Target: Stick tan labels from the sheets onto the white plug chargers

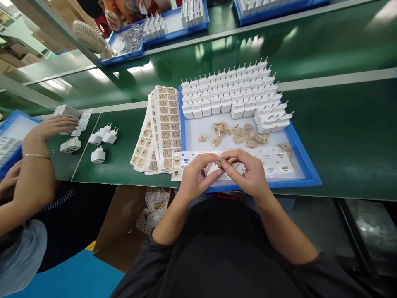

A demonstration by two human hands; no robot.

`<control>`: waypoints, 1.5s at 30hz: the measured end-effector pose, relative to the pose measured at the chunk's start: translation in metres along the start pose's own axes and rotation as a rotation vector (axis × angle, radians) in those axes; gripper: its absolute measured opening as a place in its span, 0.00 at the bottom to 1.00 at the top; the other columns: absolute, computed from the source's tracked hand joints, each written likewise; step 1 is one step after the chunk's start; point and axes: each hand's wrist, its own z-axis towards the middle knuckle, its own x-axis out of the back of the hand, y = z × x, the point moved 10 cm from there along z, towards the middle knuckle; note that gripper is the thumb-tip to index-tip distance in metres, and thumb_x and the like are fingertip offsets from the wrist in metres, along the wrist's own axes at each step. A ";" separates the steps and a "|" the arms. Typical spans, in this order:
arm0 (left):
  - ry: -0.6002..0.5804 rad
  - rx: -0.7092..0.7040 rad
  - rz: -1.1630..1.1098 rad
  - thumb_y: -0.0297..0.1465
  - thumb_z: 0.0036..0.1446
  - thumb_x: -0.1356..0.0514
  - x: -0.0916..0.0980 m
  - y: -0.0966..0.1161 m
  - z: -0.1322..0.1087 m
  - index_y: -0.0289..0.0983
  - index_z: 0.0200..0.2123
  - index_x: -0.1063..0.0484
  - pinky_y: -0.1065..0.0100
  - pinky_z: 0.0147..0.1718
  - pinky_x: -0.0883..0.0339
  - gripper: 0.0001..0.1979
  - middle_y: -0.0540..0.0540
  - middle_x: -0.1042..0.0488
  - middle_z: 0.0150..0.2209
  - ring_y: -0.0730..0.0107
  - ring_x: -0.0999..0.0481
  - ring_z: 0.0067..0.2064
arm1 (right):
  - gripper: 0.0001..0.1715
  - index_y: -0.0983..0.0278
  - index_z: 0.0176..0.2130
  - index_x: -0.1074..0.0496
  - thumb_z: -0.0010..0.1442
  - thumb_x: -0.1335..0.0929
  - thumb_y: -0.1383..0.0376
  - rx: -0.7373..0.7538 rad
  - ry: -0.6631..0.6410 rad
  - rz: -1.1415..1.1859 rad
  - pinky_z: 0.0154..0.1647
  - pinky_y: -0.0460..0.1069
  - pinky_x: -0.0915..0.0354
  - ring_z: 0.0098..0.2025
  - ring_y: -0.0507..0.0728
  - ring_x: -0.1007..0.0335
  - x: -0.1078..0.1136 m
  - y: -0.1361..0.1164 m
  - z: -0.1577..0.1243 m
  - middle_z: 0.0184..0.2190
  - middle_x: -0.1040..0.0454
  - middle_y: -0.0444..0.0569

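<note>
At far left, blue tray [29,117] with white pieces [9,147] in rows, and next to it a co-worker's hand [57,125] over the bench, near a few loose adapters [98,155]. Below bench level, cardboard box [119,217] with patterned white scraps [156,199] at its right side. Farther back, another blue tray, holding loose metal pins [132,39] and upright pronged pieces [155,25]. On the bench, fanned stack of sheets [166,124] covered in tan pieces, just beside the main tray [302,151]. Across the near side of that tray, white strip [273,160], left end out over the wall, with tan pieces there. Above the strip, left hand [197,176] and right hand [251,171], thumbs and forefingers pinching one small tan piece [223,163] between them. Step in hand, judging by the grip: fine fingertip work on that single piece; whether bending or peeling, cannot tell. Next move probably calling for a light, even pinch and care against creasing. Behind the hands, inside the main tray, loose tan pieces [220,129] scattered midway and white plugs [229,89] in packed rows, prongs up.
</note>
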 end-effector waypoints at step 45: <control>0.350 -0.524 0.549 0.30 0.55 0.30 0.014 0.053 -0.030 0.50 0.48 0.23 0.67 0.35 0.30 0.17 0.46 0.21 0.44 0.68 0.23 0.37 | 0.22 0.60 0.50 0.25 0.57 0.30 0.75 0.374 0.154 -0.190 0.36 0.53 0.23 0.37 0.59 0.19 0.012 -0.039 -0.021 0.41 0.16 0.52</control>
